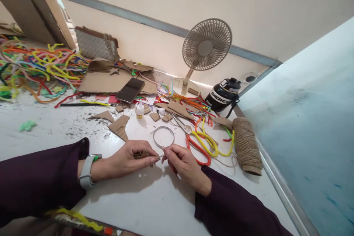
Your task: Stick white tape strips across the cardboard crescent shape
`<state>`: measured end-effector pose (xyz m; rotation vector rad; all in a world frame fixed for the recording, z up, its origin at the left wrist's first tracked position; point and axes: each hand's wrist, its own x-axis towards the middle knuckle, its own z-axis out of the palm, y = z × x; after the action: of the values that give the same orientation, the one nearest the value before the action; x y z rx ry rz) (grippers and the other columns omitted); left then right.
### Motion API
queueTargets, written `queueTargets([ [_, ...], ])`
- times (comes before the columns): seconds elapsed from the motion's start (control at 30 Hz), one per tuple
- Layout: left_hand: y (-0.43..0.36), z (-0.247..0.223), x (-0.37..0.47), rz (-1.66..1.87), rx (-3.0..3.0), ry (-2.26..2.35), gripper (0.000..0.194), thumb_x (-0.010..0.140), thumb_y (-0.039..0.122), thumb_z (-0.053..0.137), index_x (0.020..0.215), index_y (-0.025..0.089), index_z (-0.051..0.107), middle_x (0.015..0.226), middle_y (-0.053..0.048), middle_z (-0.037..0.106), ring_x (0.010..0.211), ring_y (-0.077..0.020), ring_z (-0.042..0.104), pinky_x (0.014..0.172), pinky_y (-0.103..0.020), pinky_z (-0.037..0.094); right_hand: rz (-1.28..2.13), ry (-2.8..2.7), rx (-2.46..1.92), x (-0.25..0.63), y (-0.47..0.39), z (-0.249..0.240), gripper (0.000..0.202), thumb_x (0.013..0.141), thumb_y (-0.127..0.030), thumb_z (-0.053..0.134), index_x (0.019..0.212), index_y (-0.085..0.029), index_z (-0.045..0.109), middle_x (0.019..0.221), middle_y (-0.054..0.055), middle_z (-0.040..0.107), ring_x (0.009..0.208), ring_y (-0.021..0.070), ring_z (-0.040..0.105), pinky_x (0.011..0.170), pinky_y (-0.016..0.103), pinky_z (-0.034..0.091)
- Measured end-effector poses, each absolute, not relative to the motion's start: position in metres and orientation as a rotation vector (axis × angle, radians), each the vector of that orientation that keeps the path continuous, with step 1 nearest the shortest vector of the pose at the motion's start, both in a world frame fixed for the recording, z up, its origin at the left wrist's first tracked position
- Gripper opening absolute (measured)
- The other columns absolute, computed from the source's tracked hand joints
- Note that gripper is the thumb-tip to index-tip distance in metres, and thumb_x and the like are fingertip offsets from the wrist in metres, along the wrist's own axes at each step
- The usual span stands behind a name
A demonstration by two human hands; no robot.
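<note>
My left hand (132,160) is closed in a pinch, thumb against forefinger, on the end of a thin light strand. Behind its fingers shows a brown piece (143,153), likely cardboard and partly hidden. My right hand (184,164) pinches the lower edge of a thin grey hoop (163,127), its fingertips close to those of my left hand. The short strand spans the small gap between both hands. Just right of the hoop lie scissors (201,156) with orange and yellow handles, blades pointing up and left. Beyond the hoop stands a small glue bottle (139,111).
A twine spool (247,145), a black bottle (222,95) and a fan (207,44) stand at the right and back. Cardboard scraps (119,127), a phone (130,90) and a pile of colourful pipe cleaners (49,64) lie beyond my hands. A handbag (95,44) leans against the wall.
</note>
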<state>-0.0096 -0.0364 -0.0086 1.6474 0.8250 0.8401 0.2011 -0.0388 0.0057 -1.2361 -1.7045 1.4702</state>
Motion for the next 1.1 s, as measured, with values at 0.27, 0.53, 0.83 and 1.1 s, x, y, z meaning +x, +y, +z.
queueTargets([
  [0.27, -0.038, -0.012, -0.009, 0.831, 1.679, 0.821, 0.027, 0.081, 0.034, 0.069, 0.102, 0.017, 0.074, 0.09, -0.009, 0.071, 0.078, -0.0173, 0.065, 0.068, -0.024, 0.05, 1.44, -1.562, -1.251, 0.198, -0.042, -0.004, 0.05, 0.083, -0.065, 0.053, 0.071, -0.017, 0.056, 0.045, -0.007, 0.042, 0.038, 0.0065, 0.035, 0.038, 0.02, 0.027],
  [0.53, -0.04, -0.011, -0.008, 0.873, 1.822, 0.844, 0.018, 0.085, 0.028, 0.064, 0.093, 0.018, 0.076, 0.078, -0.007, 0.068, 0.066, -0.0138, 0.061, 0.058, -0.021, 0.046, 1.391, -1.554, -1.194, 0.196, -0.047, -0.006, 0.049, 0.083, -0.064, 0.054, 0.07, -0.017, 0.057, 0.043, -0.008, 0.041, 0.036, 0.0057, 0.033, 0.037, 0.02, 0.025],
  [0.83, -0.038, -0.015, -0.01, 0.874, 1.831, 0.829, 0.018, 0.081, 0.028, 0.069, 0.097, 0.021, 0.075, 0.083, -0.006, 0.069, 0.071, -0.0158, 0.064, 0.061, -0.022, 0.049, 1.402, -1.508, -1.153, 0.197, -0.05, -0.01, 0.046, 0.084, -0.061, 0.054, 0.071, -0.017, 0.058, 0.042, -0.008, 0.041, 0.035, 0.0049, 0.032, 0.037, 0.019, 0.026],
  [1.1, -0.037, -0.011, -0.009, 0.824, 1.541, 0.864, 0.016, 0.08, 0.032, 0.07, 0.089, 0.02, 0.076, 0.077, -0.003, 0.069, 0.055, -0.0111, 0.06, 0.051, -0.02, 0.049, 1.445, -1.432, -1.123, 0.197, -0.045, -0.009, 0.041, 0.085, -0.054, 0.056, 0.07, -0.016, 0.059, 0.042, -0.008, 0.043, 0.036, 0.0043, 0.034, 0.037, 0.018, 0.028],
])
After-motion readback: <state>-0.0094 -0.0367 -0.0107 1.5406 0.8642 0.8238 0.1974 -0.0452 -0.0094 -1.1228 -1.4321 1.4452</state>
